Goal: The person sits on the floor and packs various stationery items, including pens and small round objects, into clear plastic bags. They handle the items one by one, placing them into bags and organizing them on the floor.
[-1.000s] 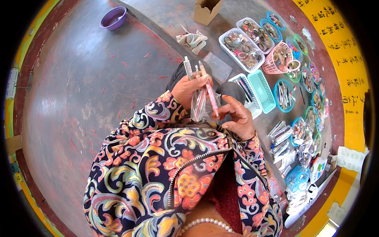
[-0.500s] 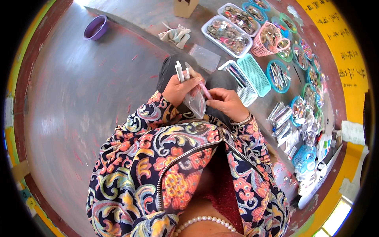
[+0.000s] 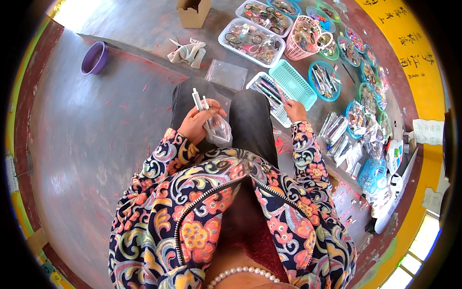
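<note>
My left hand is closed round a couple of white pens that stick up past the fingers, and a clear plastic bag hangs from the same grip above my lap. Off to the right, my right hand pinches a slim pink pen, its tip pointing away from me. That pen is over the inner edge of a white basket with several pens lying inside. Against the white basket stands a teal basket with a perforated bottom.
Farther right, a round blue basket holds pens. Bagged pens lie nearer. White tubs and a pink basket hold small goods. A flat clear bag, a grey cloth, a cardboard box and a purple basin are on the floor.
My right hand has moved right, away from the plastic bag to the white basket, carrying the pink pen. My left hand keeps hold of the white pens and bag.
</note>
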Action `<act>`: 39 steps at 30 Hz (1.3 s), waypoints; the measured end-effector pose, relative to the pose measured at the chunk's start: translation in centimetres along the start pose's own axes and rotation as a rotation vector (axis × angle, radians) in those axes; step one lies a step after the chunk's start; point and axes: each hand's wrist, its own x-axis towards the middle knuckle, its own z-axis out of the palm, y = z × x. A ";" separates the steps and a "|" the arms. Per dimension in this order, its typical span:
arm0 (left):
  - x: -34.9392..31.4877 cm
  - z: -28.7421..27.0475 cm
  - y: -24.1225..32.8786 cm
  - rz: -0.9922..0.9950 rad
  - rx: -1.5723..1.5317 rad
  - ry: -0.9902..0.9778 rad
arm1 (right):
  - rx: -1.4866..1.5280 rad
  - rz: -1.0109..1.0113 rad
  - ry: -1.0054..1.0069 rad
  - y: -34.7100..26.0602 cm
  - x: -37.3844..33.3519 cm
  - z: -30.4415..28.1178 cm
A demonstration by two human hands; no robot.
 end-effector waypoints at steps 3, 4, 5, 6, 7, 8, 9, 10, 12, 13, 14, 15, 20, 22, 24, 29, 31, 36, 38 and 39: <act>0.0 -0.2 0.0 -0.024 -0.015 -0.032 | -0.155 0.001 0.029 2.5 0.6 1.6; 0.0 0.1 0.2 -0.028 -0.004 -0.034 | -0.178 0.011 0.046 3.0 1.0 2.2; -0.1 0.3 0.3 -0.033 0.007 -0.037 | -0.201 0.021 0.063 3.6 1.4 2.6; -0.2 0.3 0.4 -0.045 -0.003 -0.042 | -0.226 0.058 -0.001 2.7 1.7 2.2; -0.3 0.5 0.6 -0.050 0.010 -0.038 | -0.273 0.002 -0.013 2.7 2.3 2.5; -0.5 0.7 0.8 -0.056 0.023 -0.035 | -0.320 -0.054 -0.025 2.7 3.1 2.8; -0.6 1.0 1.1 -0.061 0.035 -0.033 | -0.367 -0.109 -0.036 2.8 3.9 3.1; -0.5 1.2 1.2 -0.072 0.026 -0.041 | -0.358 -0.131 -0.045 3.5 4.5 3.3; -0.4 1.4 1.3 -0.093 0.008 -0.053 | -0.312 -0.070 -0.021 4.1 5.7 3.7; -0.4 1.4 1.3 -0.095 0.009 -0.054 | -0.289 -0.041 -0.009 4.2 6.1 3.9; -0.3 1.3 1.2 -0.098 0.008 -0.056 | -0.285 -0.026 0.086 4.5 6.1 4.1; -0.3 1.2 1.1 -0.096 0.011 -0.051 | -0.270 -0.006 0.074 3.9 6.2 3.9; -0.1 0.8 0.8 -0.102 0.046 -0.072 | -0.135 -0.087 0.034 -0.4 5.4 2.3; -0.1 0.9 1.0 -0.132 0.034 -0.099 | 0.105 -0.150 0.058 -4.9 3.6 1.0; 0.2 0.3 0.6 -0.130 0.053 -0.148 | 0.506 -0.140 -0.045 -9.9 1.6 0.0; 0.5 0.0 0.2 -0.148 0.055 -0.250 | 0.891 -0.240 -0.409 -21.4 -5.3 -3.5; 0.3 0.0 0.0 -0.127 0.059 -0.283 | 0.989 -0.229 -0.641 -22.8 -6.6 -3.3; 1.3 -0.3 -0.2 -0.106 0.141 -0.374 | 1.007 -0.259 -0.626 -22.0 -6.1 -2.2; 1.0 0.4 0.1 -0.147 0.156 -0.374 | 1.047 -0.168 -0.513 -21.8 -6.2 -2.7; 1.1 0.1 -0.1 -0.163 0.167 -0.374 | 1.065 -0.128 -0.458 -21.7 -6.2 -3.0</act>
